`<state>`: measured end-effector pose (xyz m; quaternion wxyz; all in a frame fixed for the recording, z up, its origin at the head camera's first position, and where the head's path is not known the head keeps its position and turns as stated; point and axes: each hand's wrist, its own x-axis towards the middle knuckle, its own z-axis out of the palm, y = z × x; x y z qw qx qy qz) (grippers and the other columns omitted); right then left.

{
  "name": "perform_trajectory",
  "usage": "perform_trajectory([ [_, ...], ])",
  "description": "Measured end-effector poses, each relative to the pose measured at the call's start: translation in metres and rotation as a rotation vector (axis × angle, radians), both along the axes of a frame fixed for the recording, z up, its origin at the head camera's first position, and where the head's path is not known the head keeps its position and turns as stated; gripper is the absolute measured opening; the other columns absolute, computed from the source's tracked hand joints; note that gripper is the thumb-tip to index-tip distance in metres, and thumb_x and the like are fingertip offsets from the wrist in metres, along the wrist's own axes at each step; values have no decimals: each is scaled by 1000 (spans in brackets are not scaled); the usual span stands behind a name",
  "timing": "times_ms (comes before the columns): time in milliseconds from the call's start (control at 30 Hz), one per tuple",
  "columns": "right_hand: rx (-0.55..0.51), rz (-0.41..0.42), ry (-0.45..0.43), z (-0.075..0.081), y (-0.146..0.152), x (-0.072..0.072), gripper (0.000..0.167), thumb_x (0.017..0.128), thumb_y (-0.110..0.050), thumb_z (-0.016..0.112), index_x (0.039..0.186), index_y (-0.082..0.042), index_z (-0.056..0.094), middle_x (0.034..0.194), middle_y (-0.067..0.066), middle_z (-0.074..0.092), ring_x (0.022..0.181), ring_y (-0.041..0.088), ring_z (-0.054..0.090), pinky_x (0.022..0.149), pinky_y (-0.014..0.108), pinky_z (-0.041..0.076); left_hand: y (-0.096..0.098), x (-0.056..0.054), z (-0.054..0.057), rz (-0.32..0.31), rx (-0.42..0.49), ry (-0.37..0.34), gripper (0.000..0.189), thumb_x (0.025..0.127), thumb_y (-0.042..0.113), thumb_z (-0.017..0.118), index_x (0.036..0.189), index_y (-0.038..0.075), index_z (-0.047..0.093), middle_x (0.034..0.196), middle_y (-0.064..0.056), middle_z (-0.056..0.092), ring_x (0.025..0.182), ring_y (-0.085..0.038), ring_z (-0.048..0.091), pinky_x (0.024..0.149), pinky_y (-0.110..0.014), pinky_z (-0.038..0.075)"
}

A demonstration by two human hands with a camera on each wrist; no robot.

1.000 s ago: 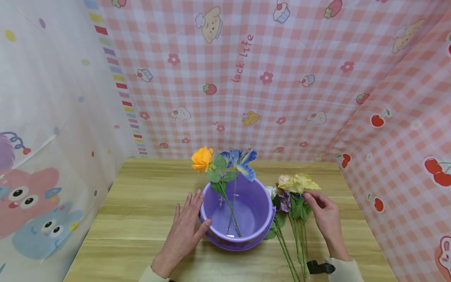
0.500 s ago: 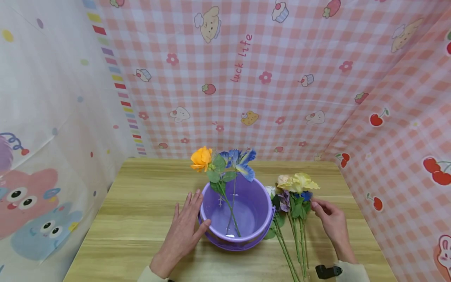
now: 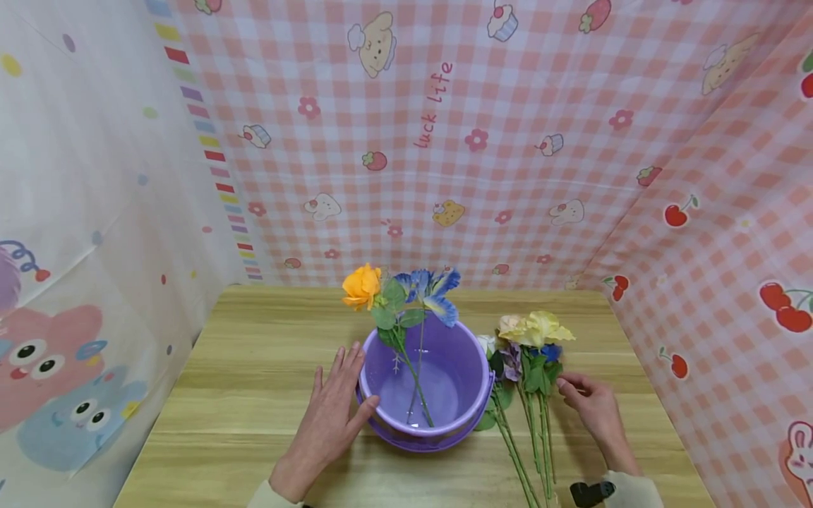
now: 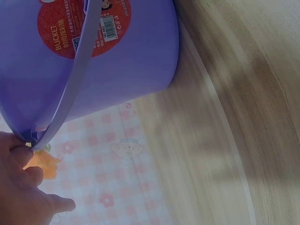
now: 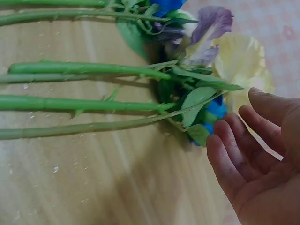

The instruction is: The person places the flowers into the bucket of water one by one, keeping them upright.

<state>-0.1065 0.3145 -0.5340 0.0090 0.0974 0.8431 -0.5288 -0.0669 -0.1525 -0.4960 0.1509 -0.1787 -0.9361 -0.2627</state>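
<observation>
A purple bucket [image 3: 438, 381] stands on the table, holding an orange rose [image 3: 362, 286] and a blue iris [image 3: 434, 293] whose stems lean inside it. My left hand [image 3: 328, 416] rests against the bucket's left rim with its fingers extended. To the bucket's right lies a bunch of flowers with green stems [image 3: 536, 437], among them a yellow flower [image 3: 541, 328], a purple flower [image 3: 511, 361] and a blue flower [image 3: 551, 352]. Just right of their leaves is my right hand [image 3: 593, 409]. In the right wrist view its loosely bent fingers [image 5: 225, 161] hold nothing.
The wooden table [image 3: 254, 395] backs onto a pink checked cloth [image 3: 406, 176]. More cloth hangs on both sides. A red label [image 4: 84, 28] and a handle [image 4: 77, 75] show on the bucket in the left wrist view.
My right hand has moved away from the yellow flower, down and to the right, and the blue flower beneath has come into view. My left hand stays at the bucket.
</observation>
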Motion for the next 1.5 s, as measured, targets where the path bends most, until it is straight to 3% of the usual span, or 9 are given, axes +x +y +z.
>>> perform_trajectory([
  [133,-36,3,-50,-8,0,-1,43,104,-17,65,134,14,59,130,30,63,98,14,69,86,29,62,0,0,0,0,-2,-6,73,105,47,52,162,7,31,170,-12,25,153,-42,26,117,-74,18],
  [333,-11,25,-118,-15,0,0,45,103,-16,67,135,13,57,126,28,65,104,24,70,86,28,62,0,0,0,-2,0,-22,73,106,46,52,163,7,30,170,-12,24,154,-41,24,118,-73,17],
  [600,103,54,-108,-21,1,-1,43,101,-19,70,132,10,63,120,23,71,96,12,67,78,18,54,0,1,0,2,4,-37,73,106,46,52,163,8,29,171,-8,20,155,-38,22,118,-73,17],
  [767,103,52,-137,-28,2,-1,41,100,-20,71,127,11,65,112,19,75,91,11,68,76,19,54,0,1,0,3,2,-39,73,106,47,53,163,8,29,171,-9,21,154,-41,24,117,-73,18],
  [967,7,22,-169,-36,1,-2,41,98,-13,72,124,16,62,96,11,75,81,15,72,71,25,61,0,1,0,5,2,-42,74,105,47,53,163,8,29,171,-10,22,155,-39,22,118,-72,18],
  [1500,33,-10,-222,-37,-3,-2,29,94,-12,73,109,14,71,93,11,76,72,15,71,64,27,61,-1,2,0,-5,23,-44,74,104,43,57,163,8,29,171,-9,22,155,-38,22,119,-71,18],
])
